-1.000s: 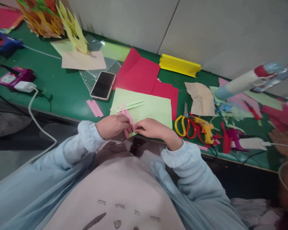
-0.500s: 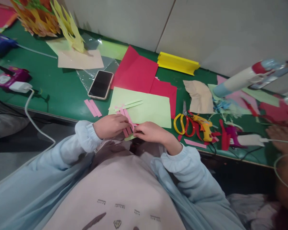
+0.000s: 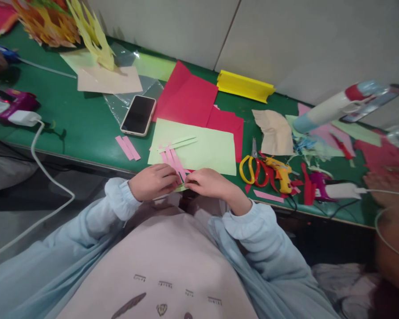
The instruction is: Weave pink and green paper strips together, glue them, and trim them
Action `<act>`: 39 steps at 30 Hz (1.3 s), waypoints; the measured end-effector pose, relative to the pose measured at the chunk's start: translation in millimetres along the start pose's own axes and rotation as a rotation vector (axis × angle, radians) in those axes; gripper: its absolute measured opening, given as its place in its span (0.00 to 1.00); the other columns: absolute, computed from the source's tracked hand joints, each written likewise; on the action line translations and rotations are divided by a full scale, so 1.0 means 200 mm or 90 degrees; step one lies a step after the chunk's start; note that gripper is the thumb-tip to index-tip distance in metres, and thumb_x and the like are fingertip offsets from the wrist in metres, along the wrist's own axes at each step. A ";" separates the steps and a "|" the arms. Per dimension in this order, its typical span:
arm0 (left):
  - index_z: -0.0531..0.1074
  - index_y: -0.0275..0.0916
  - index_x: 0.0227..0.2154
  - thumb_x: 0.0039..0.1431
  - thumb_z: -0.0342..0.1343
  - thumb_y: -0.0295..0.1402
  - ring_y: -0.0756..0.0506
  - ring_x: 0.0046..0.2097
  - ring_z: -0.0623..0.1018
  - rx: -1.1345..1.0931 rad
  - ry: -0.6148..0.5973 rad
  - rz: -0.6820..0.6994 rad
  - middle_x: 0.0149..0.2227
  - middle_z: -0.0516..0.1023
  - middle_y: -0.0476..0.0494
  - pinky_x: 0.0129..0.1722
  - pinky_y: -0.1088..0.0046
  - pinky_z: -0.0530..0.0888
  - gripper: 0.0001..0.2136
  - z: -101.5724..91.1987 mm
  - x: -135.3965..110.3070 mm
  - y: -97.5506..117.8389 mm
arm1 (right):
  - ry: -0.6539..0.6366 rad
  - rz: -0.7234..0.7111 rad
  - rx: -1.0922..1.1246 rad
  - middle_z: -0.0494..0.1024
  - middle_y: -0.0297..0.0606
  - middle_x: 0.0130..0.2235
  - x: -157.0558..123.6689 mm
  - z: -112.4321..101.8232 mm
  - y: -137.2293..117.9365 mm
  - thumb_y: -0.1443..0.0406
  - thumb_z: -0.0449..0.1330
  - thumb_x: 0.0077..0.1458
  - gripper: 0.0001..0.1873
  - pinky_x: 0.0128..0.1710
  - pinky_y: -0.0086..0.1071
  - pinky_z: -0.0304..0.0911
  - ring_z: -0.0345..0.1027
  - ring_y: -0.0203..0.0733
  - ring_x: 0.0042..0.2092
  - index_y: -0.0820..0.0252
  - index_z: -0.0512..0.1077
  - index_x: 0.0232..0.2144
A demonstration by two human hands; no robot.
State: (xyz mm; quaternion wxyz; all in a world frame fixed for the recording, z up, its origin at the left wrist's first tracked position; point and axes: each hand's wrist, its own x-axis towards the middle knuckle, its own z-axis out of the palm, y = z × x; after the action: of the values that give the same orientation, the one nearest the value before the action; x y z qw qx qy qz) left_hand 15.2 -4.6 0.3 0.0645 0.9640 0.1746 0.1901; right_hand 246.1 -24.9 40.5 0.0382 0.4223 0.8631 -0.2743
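Several pink paper strips [image 3: 175, 160] lie together at the table's near edge, over a pale green sheet [image 3: 213, 150]. My left hand [image 3: 156, 181] is closed on the left side of these strips, with its fingertips over their lower part. From the right, my right hand [image 3: 204, 182] pinches at the lower end of the strips. The two hands are close together, and the fingertips hide where the strips meet. Thin green paper slivers [image 3: 179, 143] rest on the pale green sheet just above. Two loose pink strips [image 3: 128, 148] lie left of my left hand.
A phone [image 3: 138, 115] and red paper sheets [image 3: 189, 95] lie behind the hands. To the right are scissors [image 3: 251, 170], a yellow glue gun [image 3: 281, 173], a bottle [image 3: 332, 108] and a purple power strip [image 3: 321, 186]. Another person's hand [image 3: 382, 188] rests at the far right.
My left hand has turned and come slightly lower over the strips, covering more of their lower part. My right hand stays nearly in place. Another person's hand has appeared at the far left.
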 end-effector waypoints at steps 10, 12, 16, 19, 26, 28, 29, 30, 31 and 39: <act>0.75 0.37 0.39 0.66 0.51 0.32 0.46 0.38 0.77 0.057 0.043 0.001 0.37 0.78 0.43 0.38 0.70 0.73 0.08 0.02 0.02 0.00 | -0.003 0.006 -0.005 0.81 0.41 0.37 0.00 -0.02 -0.01 0.63 0.54 0.63 0.12 0.32 0.30 0.50 0.70 0.39 0.35 0.60 0.78 0.38; 0.75 0.38 0.39 0.66 0.51 0.33 0.46 0.38 0.77 0.057 0.028 0.005 0.37 0.78 0.43 0.38 0.70 0.73 0.09 0.01 0.03 -0.01 | -0.007 0.008 -0.003 0.81 0.41 0.37 0.00 -0.02 -0.01 0.63 0.54 0.63 0.12 0.31 0.30 0.50 0.70 0.39 0.35 0.61 0.78 0.38; 0.76 0.38 0.40 0.67 0.50 0.34 0.46 0.39 0.76 0.069 -0.018 0.018 0.38 0.78 0.42 0.38 0.70 0.72 0.10 -0.01 0.06 -0.02 | -0.016 0.001 -0.002 0.81 0.41 0.37 0.00 -0.02 -0.01 0.63 0.54 0.63 0.12 0.32 0.30 0.50 0.70 0.39 0.35 0.61 0.78 0.38; 0.76 0.38 0.39 0.67 0.50 0.34 0.46 0.37 0.76 0.078 -0.034 0.028 0.36 0.78 0.43 0.36 0.70 0.72 0.10 -0.02 0.08 -0.02 | -0.017 -0.006 0.001 0.81 0.41 0.37 0.00 -0.01 0.01 0.63 0.54 0.63 0.12 0.32 0.30 0.50 0.70 0.38 0.35 0.60 0.77 0.38; 0.76 0.37 0.38 0.66 0.51 0.34 0.46 0.37 0.77 0.056 -0.072 0.025 0.34 0.78 0.44 0.35 0.71 0.72 0.09 -0.03 0.10 -0.04 | -0.024 -0.001 -0.008 0.82 0.42 0.37 0.00 -0.02 0.01 0.62 0.54 0.63 0.13 0.32 0.30 0.50 0.70 0.39 0.35 0.61 0.78 0.38; 0.76 0.37 0.38 0.67 0.50 0.34 0.46 0.37 0.77 0.062 -0.069 0.027 0.34 0.78 0.43 0.35 0.71 0.72 0.10 -0.03 0.11 -0.04 | -0.025 0.001 -0.011 0.82 0.43 0.37 0.00 -0.02 0.01 0.62 0.54 0.63 0.14 0.32 0.30 0.50 0.71 0.39 0.35 0.61 0.78 0.38; 0.76 0.36 0.38 0.67 0.50 0.35 0.46 0.37 0.77 0.065 -0.069 0.028 0.34 0.78 0.43 0.35 0.71 0.72 0.11 -0.03 0.11 -0.04 | -0.027 0.001 -0.012 0.82 0.43 0.38 0.00 -0.02 0.01 0.62 0.54 0.63 0.14 0.32 0.30 0.50 0.71 0.39 0.35 0.61 0.78 0.38; 0.76 0.36 0.38 0.67 0.50 0.35 0.46 0.37 0.77 0.066 -0.071 0.029 0.34 0.78 0.43 0.35 0.71 0.72 0.11 -0.03 0.11 -0.04 | -0.028 0.002 -0.012 0.82 0.43 0.38 0.00 -0.02 0.01 0.62 0.54 0.63 0.14 0.32 0.30 0.50 0.70 0.39 0.35 0.61 0.78 0.38; 0.76 0.36 0.38 0.67 0.50 0.34 0.46 0.38 0.77 0.064 -0.076 0.030 0.35 0.78 0.43 0.36 0.71 0.73 0.11 -0.03 0.11 -0.04 | -0.029 0.001 -0.011 0.82 0.42 0.38 0.00 -0.02 0.01 0.62 0.54 0.63 0.14 0.32 0.30 0.50 0.70 0.39 0.35 0.61 0.78 0.39; 0.75 0.36 0.39 0.66 0.50 0.34 0.46 0.38 0.78 0.056 -0.073 0.048 0.36 0.79 0.42 0.36 0.71 0.74 0.10 -0.04 0.10 -0.05 | -0.019 -0.009 -0.003 0.81 0.42 0.37 0.00 -0.02 0.01 0.63 0.54 0.63 0.13 0.32 0.30 0.50 0.70 0.39 0.35 0.61 0.78 0.38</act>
State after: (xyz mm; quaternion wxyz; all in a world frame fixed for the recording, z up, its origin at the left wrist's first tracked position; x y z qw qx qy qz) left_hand 26.9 11.9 12.7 0.0246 0.9810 0.1427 0.1293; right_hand 249.1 -21.8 42.3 0.0502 0.4121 0.8661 -0.2785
